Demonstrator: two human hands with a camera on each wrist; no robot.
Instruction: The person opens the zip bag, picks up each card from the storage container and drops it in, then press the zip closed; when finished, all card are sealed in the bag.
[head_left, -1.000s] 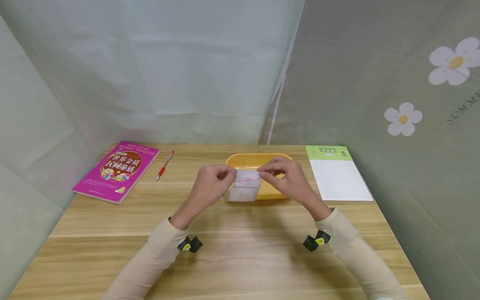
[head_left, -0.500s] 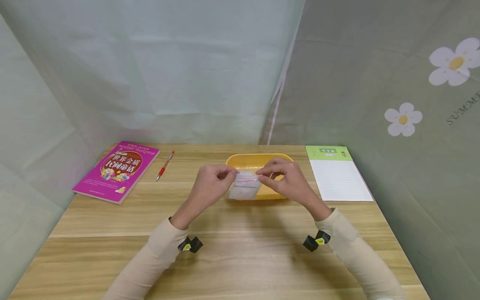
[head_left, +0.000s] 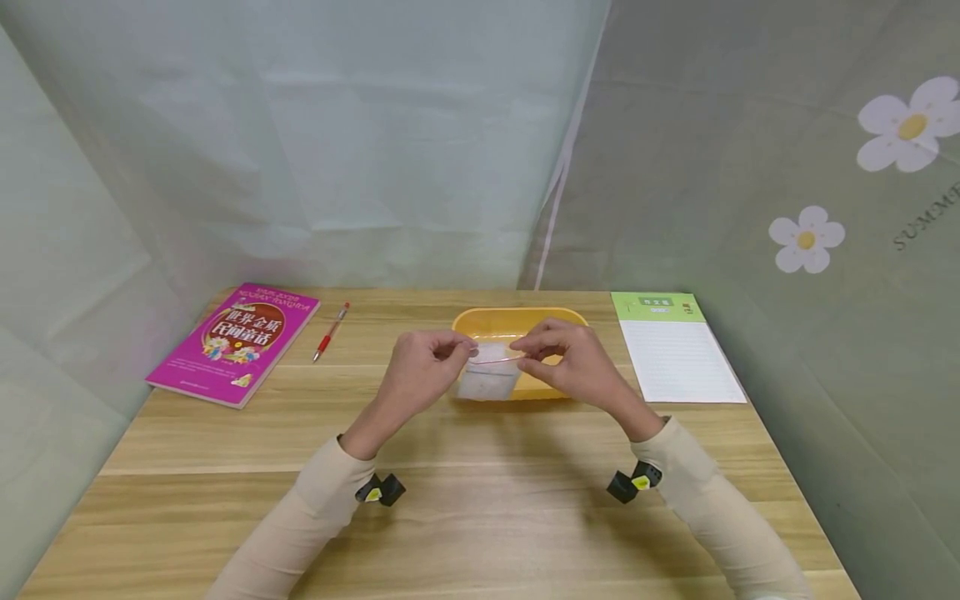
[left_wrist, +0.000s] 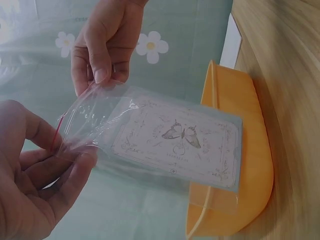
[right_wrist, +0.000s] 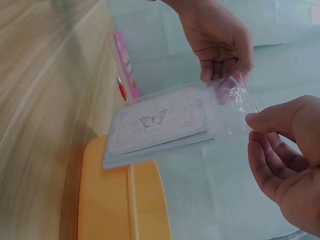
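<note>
A clear zip-lock bag (head_left: pixel 489 384) with a red line along its top hangs between both hands, in front of a yellow plastic basket (head_left: pixel 517 314). Inside the bag is a stack of pale cards, the front card (left_wrist: pixel 177 142) printed with a butterfly. My left hand (head_left: pixel 422 367) pinches the bag's top left corner between thumb and fingers. Thumb and fingertips of my right hand (head_left: pixel 570 360) pinch the top right part of the bag. In the right wrist view the bag's mouth looks slack and wrinkled between the two grips; whether its seal is closed cannot be told.
On the wooden table (head_left: pixel 480 517), a purple book (head_left: pixel 236 342) lies at the far left with a red pen (head_left: pixel 330 332) beside it. A lined writing pad (head_left: pixel 678 358) with a green header lies at the right. Cloth walls (head_left: pixel 375 167) enclose the table's back and sides.
The bag's top edge and red line have shifted slightly between the fingers, and its lower end has risen a little. My right fingertips have moved slightly along the top. My left hand stays nearly still.
</note>
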